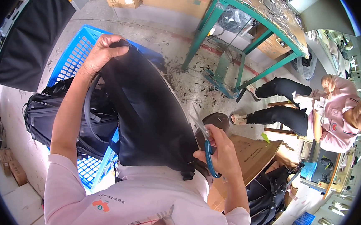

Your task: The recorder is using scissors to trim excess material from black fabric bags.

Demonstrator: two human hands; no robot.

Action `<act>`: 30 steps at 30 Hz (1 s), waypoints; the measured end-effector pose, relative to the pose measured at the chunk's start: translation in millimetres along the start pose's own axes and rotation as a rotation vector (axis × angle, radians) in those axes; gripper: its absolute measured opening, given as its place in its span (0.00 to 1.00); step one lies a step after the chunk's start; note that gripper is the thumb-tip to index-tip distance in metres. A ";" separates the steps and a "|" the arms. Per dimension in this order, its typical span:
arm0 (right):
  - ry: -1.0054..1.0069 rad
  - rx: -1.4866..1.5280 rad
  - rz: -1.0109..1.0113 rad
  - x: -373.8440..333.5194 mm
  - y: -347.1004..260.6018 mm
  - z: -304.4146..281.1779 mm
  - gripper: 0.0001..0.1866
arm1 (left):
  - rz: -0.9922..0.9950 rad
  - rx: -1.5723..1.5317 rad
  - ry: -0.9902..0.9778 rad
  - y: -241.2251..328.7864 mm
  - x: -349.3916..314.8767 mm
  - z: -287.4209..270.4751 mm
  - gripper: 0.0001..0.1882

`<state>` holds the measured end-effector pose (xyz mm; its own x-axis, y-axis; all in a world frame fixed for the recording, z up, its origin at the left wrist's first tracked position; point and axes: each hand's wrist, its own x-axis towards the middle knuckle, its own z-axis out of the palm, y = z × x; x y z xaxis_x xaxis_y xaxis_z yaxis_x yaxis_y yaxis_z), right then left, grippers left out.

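Observation:
A black bag (147,110) with a smooth panel and a strap end at its lower corner lies across my lap, slanting up to the left. My left hand (101,54) is closed on its upper corner, thumb against the fabric. Scissors (209,154) with blue handles are in my right hand (223,154), at the bag's right edge. Their blades point up and away from me. Whether the blades touch the bag, I cannot tell. At my left, more black bags (59,112) lie by and over a blue plastic crate (74,50).
A green-legged table (254,21) stands ahead, with dark scraps on the floor (182,87) around it. To my right are a cardboard box (253,155) and black bags (267,189). Another person (335,111) sits on a stool at the right. Cartons (171,1) stand at the back.

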<state>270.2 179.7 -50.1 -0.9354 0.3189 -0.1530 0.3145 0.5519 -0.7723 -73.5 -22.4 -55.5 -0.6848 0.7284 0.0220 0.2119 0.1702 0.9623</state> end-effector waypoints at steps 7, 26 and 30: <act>0.032 0.056 0.036 -25.0 3.3 -5.0 0.36 | -0.030 0.002 0.086 -6.9 -11.9 -22.2 0.02; 0.010 0.056 0.071 -34.4 21.5 40.6 0.34 | -0.049 -0.014 0.151 -25.1 -24.1 -32.7 0.03; 0.001 0.024 0.031 -33.6 21.6 37.0 0.31 | -0.055 0.022 0.144 -25.4 -20.3 -29.5 0.03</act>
<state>302.5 152.4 -84.5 -0.9251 0.3362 -0.1768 0.3394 0.5228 -0.7820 -85.5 -61.1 -72.4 -0.7884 0.6151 0.0098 0.1854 0.2224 0.9572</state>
